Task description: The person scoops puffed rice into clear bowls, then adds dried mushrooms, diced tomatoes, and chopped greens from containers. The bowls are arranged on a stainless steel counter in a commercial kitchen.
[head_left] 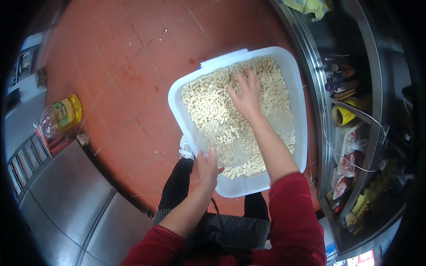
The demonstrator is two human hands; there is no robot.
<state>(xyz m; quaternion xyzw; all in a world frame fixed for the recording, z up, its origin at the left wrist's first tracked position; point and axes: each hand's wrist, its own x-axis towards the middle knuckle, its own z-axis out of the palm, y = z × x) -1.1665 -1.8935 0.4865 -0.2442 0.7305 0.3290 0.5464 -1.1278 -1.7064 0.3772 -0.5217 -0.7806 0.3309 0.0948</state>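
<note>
A large white plastic tub (pixel 298 95) stands on the floor before me, holding a broad layer of small pale pieces (pixel 208 99) that look like popcorn or puffed grain. My right hand (pixel 247 95) reaches over the far part of the layer, its fingers spread and touching or just above the pieces. At the tub's near left rim, my left hand (pixel 207 166) has its thumb up and its fingers curled beside a clear, rounded plastic thing (pixel 233 153), which it seems to grip. Some pale pieces show in or through this plastic. A second hazy patch lies near the right wall.
Red floor tiles (pixel 128 97) surround the tub. To the left stand a large bottle of yellow oil (pixel 64 115) and a steel cabinet (pixel 66 195). Metal shelving (pixel 313 57) runs along the right, with a yellow roll (pixel 344 114) and bagged food (pixel 348 164). My shoe (pixel 186 148) is beside the tub.
</note>
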